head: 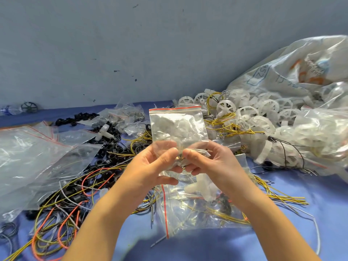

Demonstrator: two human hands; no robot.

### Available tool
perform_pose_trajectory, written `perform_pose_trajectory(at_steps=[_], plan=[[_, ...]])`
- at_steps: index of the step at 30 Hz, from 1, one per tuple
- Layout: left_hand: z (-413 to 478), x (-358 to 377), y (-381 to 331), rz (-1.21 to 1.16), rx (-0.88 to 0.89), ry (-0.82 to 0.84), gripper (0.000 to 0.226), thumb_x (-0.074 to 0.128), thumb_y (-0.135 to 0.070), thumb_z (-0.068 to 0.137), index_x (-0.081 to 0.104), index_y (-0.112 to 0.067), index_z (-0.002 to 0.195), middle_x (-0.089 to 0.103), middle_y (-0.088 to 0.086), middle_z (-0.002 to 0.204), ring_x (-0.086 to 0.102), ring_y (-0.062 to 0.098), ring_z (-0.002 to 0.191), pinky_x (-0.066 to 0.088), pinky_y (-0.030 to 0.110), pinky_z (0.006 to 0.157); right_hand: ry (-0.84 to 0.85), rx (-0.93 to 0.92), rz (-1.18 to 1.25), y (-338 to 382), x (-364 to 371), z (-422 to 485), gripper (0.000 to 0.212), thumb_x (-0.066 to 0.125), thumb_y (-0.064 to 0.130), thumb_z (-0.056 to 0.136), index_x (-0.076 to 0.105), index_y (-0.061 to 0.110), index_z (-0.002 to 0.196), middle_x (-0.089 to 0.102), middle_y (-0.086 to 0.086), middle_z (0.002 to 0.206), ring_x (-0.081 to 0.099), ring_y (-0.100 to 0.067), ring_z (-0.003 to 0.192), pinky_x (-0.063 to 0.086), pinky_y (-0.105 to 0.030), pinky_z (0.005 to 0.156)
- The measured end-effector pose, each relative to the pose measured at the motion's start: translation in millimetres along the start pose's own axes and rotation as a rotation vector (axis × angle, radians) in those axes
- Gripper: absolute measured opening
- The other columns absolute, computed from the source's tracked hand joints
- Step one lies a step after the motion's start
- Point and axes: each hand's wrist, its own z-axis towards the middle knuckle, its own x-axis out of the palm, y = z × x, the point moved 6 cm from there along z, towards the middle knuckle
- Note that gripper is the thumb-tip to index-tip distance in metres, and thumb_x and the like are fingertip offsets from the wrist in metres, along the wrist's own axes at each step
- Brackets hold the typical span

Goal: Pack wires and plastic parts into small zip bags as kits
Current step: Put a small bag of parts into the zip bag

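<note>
We hold a small zip bag (177, 125) upright above the blue table (293, 232), its red-striped seal at the top. Our left hand (150, 164) and right hand (212, 162) both pinch its lower end. Beneath lies another zip bag (190, 211); white plastic wheels (250, 113) are piled to the right.

The blue surface (282, 242) carries tangled wires (54, 219), black rings (111, 155), white wheels (226, 108), zip bags (28, 151).

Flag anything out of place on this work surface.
One dark wheel sits alone by the wall at far left, beside a lying bottle, far from the white wheels heaped on the right.
</note>
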Motion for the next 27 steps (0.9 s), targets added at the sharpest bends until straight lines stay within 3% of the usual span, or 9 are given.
perform_pose_trajectory(at_steps=[4, 10, 16, 20, 27], plan=[[1.0, 1.4, 1.9, 0.034, 0.011, 0.017, 0.035, 0.081, -0.022, 0.073, 0.069, -0.02, 0.106, 0.072, 0.005, 0.097, 0.068, 0.019, 0.077, 0.056, 0.027, 0.063, 0.005, 0.032, 0.016, -1.4, 0.5, 0.1, 0.037, 0.074, 0.04, 0.072, 0.069, 0.01, 0.092, 0.075, -0.006, 0.073, 0.071, -0.015, 0.063, 0.053, -0.021, 0.057], [4.0, -2.3, 1.2, -0.004, 0.04, -0.04, 0.03, 0.077, -0.025, 0.071, 0.067, -0.011, 0.096, 0.072, 0.016, 0.081, 0.068, 0.022, 0.066, 0.055, 0.025, 0.059, 0.013, -0.007, 0.018, -1.5, -0.5, -0.6, 0.029, 0.076, 0.041, 0.074, 0.073, 0.019, 0.093, 0.075, -0.001, 0.082, 0.07, -0.013, 0.07, 0.052, -0.021, 0.058], [3.4, -3.2, 1.0, -0.019, 0.034, -0.049, 0.015, 0.075, -0.031, 0.073, 0.07, -0.021, 0.083, 0.068, 0.01, 0.073, 0.067, 0.025, 0.057, 0.052, 0.024, 0.05, 0.108, -0.041, 0.046, 2.3, 3.8, -1.1, 0.032, 0.078, 0.033, 0.076, 0.072, 0.028, 0.107, 0.074, 0.003, 0.093, 0.058, -0.01, 0.07, 0.048, -0.019, 0.063], [2.6, -4.2, 0.7, 0.012, 0.047, -0.064, 0.016, 0.074, -0.032, 0.076, 0.071, -0.019, 0.086, 0.068, 0.008, 0.074, 0.068, 0.024, 0.063, 0.053, 0.026, 0.054, 0.082, -0.027, 0.061, 2.1, 0.4, -1.9, 0.023, 0.074, 0.03, 0.079, 0.075, 0.022, 0.101, 0.071, -0.002, 0.081, 0.058, -0.011, 0.062, 0.047, -0.018, 0.06], [5.3, -1.3, 2.4, -0.084, 0.054, -0.067, 0.018, 0.068, -0.022, 0.08, 0.076, -0.015, 0.093, 0.068, 0.01, 0.08, 0.064, 0.02, 0.058, 0.053, 0.024, 0.052, -0.021, 0.02, 0.184, -2.3, 0.4, -1.1, 0.02, 0.073, 0.028, 0.08, 0.076, 0.012, 0.09, 0.074, -0.008, 0.079, 0.069, -0.015, 0.064, 0.051, -0.019, 0.055]])
